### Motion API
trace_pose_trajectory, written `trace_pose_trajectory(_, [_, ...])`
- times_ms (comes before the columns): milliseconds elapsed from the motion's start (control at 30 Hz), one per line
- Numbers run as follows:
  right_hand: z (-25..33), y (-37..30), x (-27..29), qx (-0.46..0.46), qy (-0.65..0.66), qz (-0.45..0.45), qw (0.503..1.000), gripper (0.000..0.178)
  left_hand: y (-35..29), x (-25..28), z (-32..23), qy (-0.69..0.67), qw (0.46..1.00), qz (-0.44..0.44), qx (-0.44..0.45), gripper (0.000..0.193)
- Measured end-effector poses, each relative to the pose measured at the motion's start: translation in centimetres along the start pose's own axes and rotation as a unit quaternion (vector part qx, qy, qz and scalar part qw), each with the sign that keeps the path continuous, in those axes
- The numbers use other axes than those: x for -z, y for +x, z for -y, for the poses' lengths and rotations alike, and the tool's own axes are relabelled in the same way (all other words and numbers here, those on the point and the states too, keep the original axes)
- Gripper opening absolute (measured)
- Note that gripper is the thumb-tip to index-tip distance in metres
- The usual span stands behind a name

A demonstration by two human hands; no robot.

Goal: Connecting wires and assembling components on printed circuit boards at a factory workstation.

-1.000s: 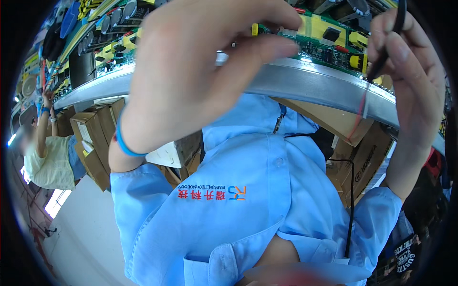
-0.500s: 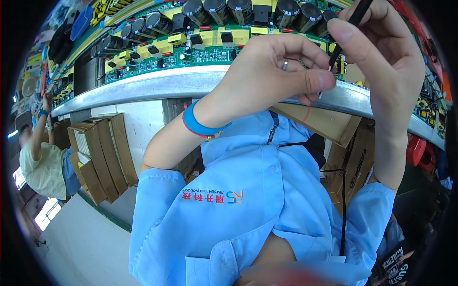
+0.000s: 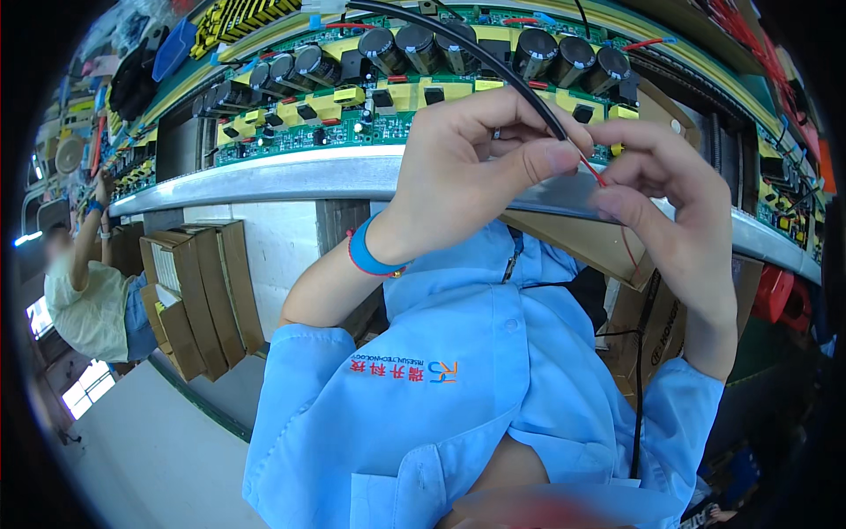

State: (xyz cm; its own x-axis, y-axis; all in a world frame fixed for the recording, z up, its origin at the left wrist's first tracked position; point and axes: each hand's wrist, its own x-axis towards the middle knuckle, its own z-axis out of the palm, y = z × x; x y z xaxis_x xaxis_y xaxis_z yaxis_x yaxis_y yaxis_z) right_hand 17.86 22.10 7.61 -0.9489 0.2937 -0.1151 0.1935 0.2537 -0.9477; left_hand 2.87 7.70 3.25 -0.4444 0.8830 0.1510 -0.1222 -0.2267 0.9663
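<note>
My left hand [image 3: 476,159], with a blue wristband, is closed in a pinch on a black cable [image 3: 493,63]. This cable arcs down from the top of the view, over the circuit board [image 3: 352,132]. Out of its lower end comes a thin red wire [image 3: 592,171]. Beside it, my right hand [image 3: 683,198] is closed with thumb and fingertips at the red wire. The wire's loose length hangs below the right thumb. Both hands are just above the silver metal rail [image 3: 291,176] at the board's near edge.
Black cylindrical capacitors [image 3: 419,48] stand in a row on the board. Flattened cardboard boxes [image 3: 207,291] lean below the rail at left. Another person [image 3: 92,304] works at far left. A red plastic object [image 3: 780,295] lies at right, and yellow parts [image 3: 233,25] lie at upper left.
My right hand has let go of the black cable, moved down and pinched the red wire. My left hand now grips the black cable, which bends up and to the left.
</note>
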Motion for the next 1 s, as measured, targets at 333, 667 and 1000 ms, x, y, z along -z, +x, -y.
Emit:
trace_pose_trajectory(333, [-1.6, -3.0, -1.5, 0.279, -0.378, -0.152, 0.869, 0.04, -1.8, 0.0, 0.0, 0.41, 0.852, 0.041, -0.324, 0.029])
trace_pose_trajectory(667, [-5.3, -1.2, -0.9, 0.371, -0.297, -0.146, 0.868, 0.031, -1.6, -1.3, 3.3, 0.406, 0.804, -0.001, -0.435, 0.017])
trace_pose_trajectory(1000, [-6.6, -1.2, -0.3, 0.362, -0.424, -0.171, 0.812, 0.022, -0.5, -1.0, 3.7, 0.501, 0.804, 0.035, -0.319, 0.025])
